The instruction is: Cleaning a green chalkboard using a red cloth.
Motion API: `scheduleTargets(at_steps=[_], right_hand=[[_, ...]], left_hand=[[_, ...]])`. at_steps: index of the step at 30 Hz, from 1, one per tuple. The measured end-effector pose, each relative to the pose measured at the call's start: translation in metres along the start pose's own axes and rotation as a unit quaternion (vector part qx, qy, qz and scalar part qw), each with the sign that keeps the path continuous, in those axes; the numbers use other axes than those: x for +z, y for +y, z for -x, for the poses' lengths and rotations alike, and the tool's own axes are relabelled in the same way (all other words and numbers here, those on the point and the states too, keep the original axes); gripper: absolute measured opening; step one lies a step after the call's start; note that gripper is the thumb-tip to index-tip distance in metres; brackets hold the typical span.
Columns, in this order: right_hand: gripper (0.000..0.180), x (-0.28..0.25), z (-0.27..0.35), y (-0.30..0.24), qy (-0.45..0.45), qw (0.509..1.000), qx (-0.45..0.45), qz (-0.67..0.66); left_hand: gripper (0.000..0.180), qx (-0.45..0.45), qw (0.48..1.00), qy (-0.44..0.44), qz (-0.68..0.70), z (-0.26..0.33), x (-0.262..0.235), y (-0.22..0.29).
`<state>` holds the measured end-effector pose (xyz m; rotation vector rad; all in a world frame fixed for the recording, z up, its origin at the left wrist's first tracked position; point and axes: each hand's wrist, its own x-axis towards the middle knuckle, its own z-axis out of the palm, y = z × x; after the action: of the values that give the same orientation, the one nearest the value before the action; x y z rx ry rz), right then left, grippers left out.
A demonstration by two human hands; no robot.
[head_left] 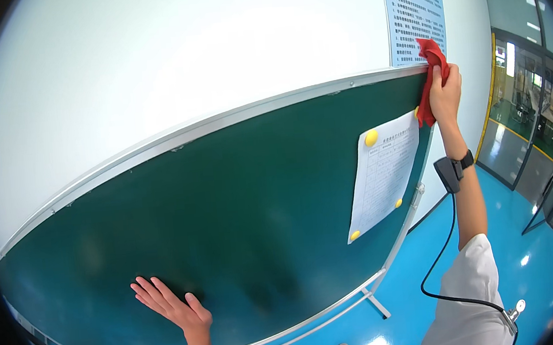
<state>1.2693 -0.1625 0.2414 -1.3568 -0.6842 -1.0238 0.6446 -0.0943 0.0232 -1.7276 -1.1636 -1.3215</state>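
At the top right corner of a green chalkboard (224, 177), my right hand (446, 95) grips a red cloth (430, 60) against the white metal frame (251, 104). Part of the cloth hangs down over the board's right edge. My left hand (173, 306) is held open in front of the board's lower left part, fingers spread and nothing in it; whether it touches the surface I cannot tell. A printed sheet (382, 179) is pinned on the board's right side by yellow round magnets (371, 138), just below the cloth.
Behind the board, a blue printed poster (414, 12) hangs on the white wall (147, 52). Glass doors (520, 98) stand at the right. The board's stand leg (377, 303) rests on the shiny blue floor (408, 319). A black cable (433, 277) runs along my right arm.
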Motion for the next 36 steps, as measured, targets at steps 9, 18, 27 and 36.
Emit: scheduleTargets(at_steps=[9, 18, 27, 36], right_hand=[[0.033, -0.038, -0.015, -0.016, -0.079, 0.967, 0.16, -0.18], [0.027, -0.054, 0.098, -0.169, -0.086, 0.976, -0.142, -0.14], [0.046, -0.052, 0.149, -0.219, -0.097, 0.93, -0.339, -0.104], [0.027, -0.049, 0.075, -0.109, -0.074, 0.989, -0.129, 0.014]], left_hand=[[0.068, 0.013, 1.0, -0.009, -0.02, 0.003, -0.001, -0.003], [0.067, 0.017, 0.999, -0.027, -0.013, 0.001, -0.009, -0.003], [0.067, 0.013, 0.999, -0.051, -0.014, -0.004, -0.011, -0.005], [0.067, 0.013, 0.996, -0.093, 0.005, -0.007, -0.023, 0.002]])
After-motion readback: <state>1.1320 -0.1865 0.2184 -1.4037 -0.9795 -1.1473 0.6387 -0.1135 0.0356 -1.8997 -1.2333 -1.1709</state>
